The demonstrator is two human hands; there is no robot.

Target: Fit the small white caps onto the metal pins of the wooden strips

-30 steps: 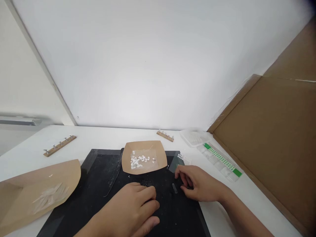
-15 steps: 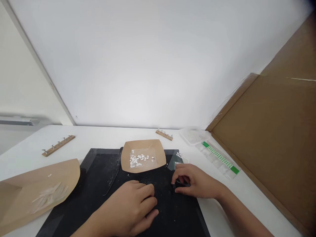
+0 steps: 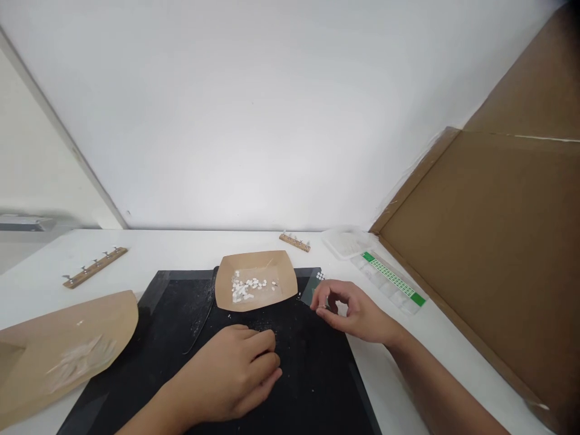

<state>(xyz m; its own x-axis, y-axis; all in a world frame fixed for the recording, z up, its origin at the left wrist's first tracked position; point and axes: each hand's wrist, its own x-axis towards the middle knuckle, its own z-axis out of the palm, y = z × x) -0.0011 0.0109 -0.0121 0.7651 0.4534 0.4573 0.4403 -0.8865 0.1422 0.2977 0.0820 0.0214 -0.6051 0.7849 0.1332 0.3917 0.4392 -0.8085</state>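
Observation:
My left hand (image 3: pixel 233 371) rests low over the black mat (image 3: pixel 312 362) with its fingers curled closed. Whatever may be in it is hidden. My right hand (image 3: pixel 351 309) is held in a pinch above the mat's right edge. A small dark bit shows at its fingertips, too little to name. Just behind those fingers lies a clear sheet (image 3: pixel 309 290) with white dots, partly covered by the hand. Beyond my left hand stands a brown paper tray (image 3: pixel 254 261) with small white pieces (image 3: pixel 244 290) in it.
A larger paper tray (image 3: pixel 122 311) at left holds clear strips. Two wooden strips with metal pegs, one at left (image 3: pixel 95 267) and one at the back (image 3: pixel 294 243), lie on the table. A clear container (image 3: pixel 347 241) and a green-marked plastic strip (image 3: pixel 394 279) lie near a cardboard wall (image 3: pixel 489 241).
My right hand has lifted and moved back toward the dotted sheet, covering more of it. My left hand stays about where it was. The whole view has shifted slightly.

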